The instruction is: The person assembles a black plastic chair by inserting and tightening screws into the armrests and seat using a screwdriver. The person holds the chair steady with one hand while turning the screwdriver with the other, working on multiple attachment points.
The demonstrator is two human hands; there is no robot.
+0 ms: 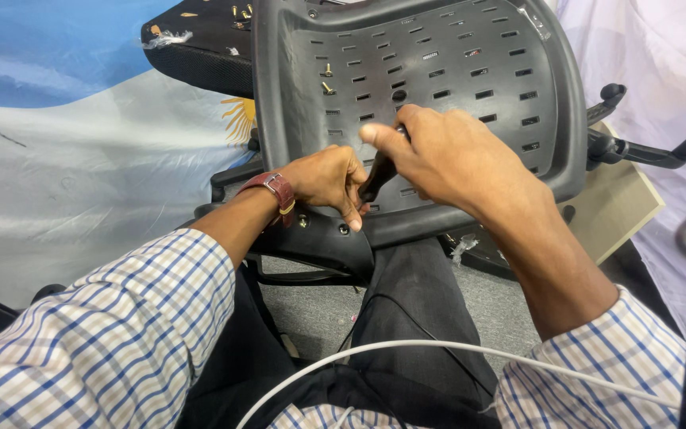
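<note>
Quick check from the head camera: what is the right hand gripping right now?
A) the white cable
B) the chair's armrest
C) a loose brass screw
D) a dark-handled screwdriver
D: the right hand is closed around the dark-handled screwdriver, held against the black slotted plastic chair back, while the left hand steadies its tip end.

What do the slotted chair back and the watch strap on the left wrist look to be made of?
Chair back: likely moulded black plastic, matte with a soft sheen, rows of clean moulded slots. Watch strap: looks like reddish-brown leather, slightly glossy, with a metal buckle; could be imitation.
</note>
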